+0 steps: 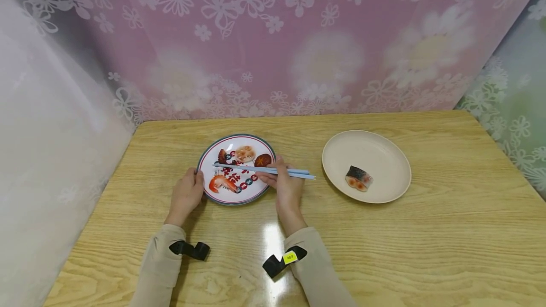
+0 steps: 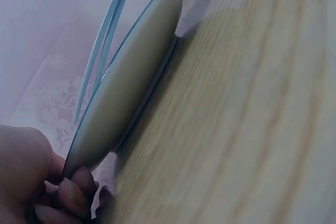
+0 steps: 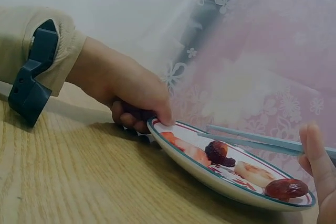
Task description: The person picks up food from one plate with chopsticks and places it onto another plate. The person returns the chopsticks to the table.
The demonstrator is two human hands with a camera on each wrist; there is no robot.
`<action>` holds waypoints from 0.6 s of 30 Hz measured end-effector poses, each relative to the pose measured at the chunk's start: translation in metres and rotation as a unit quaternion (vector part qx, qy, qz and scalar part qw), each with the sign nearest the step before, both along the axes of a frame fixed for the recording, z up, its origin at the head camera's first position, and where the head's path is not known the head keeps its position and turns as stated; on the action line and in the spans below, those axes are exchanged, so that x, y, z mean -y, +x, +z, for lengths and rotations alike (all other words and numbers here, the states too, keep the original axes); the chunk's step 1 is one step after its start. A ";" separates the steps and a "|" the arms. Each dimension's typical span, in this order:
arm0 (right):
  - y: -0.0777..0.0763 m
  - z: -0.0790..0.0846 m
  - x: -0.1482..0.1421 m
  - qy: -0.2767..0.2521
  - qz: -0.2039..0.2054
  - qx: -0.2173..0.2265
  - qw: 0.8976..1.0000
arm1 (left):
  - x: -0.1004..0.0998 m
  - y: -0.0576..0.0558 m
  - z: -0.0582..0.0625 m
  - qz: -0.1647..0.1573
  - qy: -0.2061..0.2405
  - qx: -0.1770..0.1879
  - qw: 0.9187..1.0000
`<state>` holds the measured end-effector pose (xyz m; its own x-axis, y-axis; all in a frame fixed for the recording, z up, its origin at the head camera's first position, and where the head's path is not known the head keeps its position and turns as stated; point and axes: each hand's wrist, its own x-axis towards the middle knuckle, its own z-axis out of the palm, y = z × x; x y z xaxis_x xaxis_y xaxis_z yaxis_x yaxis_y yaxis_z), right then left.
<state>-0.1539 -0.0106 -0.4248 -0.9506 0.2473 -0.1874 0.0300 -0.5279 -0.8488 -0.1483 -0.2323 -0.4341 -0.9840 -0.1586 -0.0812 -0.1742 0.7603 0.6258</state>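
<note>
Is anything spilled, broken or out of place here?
Nothing stands out. The food pieces lie on the patterned plate, and the fish-like piece lies on the beige plate. I see no spill or crack. The left hand grips the patterned plate's rim; the right hand holds the chopsticks.

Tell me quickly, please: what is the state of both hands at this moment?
Left hand: closed, gripping the rim of the patterned plate.
Right hand: closed, holding the light blue chopsticks.
</note>
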 end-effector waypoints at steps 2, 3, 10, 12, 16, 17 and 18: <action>0.000 0.001 -0.004 0.004 -0.007 -0.002 1.000 | 0.000 0.000 0.000 0.000 -0.001 0.002 1.000; 0.000 0.001 -0.006 0.008 -0.010 -0.003 1.000 | 0.000 0.000 0.000 0.000 0.000 0.004 1.000; 0.002 0.005 -0.021 0.017 -0.022 -0.031 0.999 | 0.000 0.000 0.000 0.004 0.002 0.010 1.000; 0.004 0.007 -0.025 0.016 -0.026 -0.035 0.999 | 0.000 0.000 -0.001 0.003 -0.004 0.005 1.000; 0.006 0.012 -0.034 0.018 -0.031 -0.046 0.998 | 0.001 0.000 -0.003 0.001 -0.012 -0.002 1.000; 0.007 0.014 -0.036 0.020 -0.032 -0.053 0.998 | 0.001 0.000 -0.004 0.000 -0.013 -0.003 1.000; 0.007 0.015 -0.038 0.024 -0.032 -0.062 0.997 | 0.001 0.000 -0.004 0.000 -0.013 -0.003 1.000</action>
